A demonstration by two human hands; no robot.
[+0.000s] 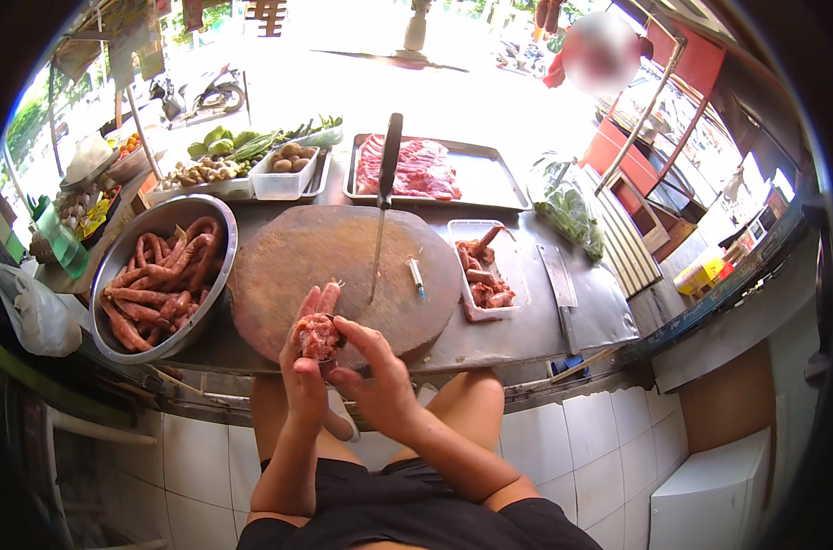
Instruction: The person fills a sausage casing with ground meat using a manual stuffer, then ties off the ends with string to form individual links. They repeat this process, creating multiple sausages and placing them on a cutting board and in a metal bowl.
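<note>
Just over the near edge of the round wooden chopping board (297, 247), a lump of chopped raw meat (317, 335) sits between my hands. My left hand (303, 380) cups it from the left, fingers pointing up. From the right, my right hand (380, 378) presses thumb and fingers against it. Some dark rim shows beneath the meat, mostly hidden by fingers. A long knife (390, 160) stands upright, its tip at the board. Right of it lies a small syringe (417, 278). A metal bowl (230, 266) of raw sausages (164, 284) stands to the left.
Behind the board are a metal tray (494, 179) with a slab of raw meat (407, 168) and a white container (283, 186) of round brown vegetables. Rightward are a plastic tray (523, 275) of meat pieces, a cleaver (558, 280) and bagged greens (568, 206). A person (604, 55) stands far right.
</note>
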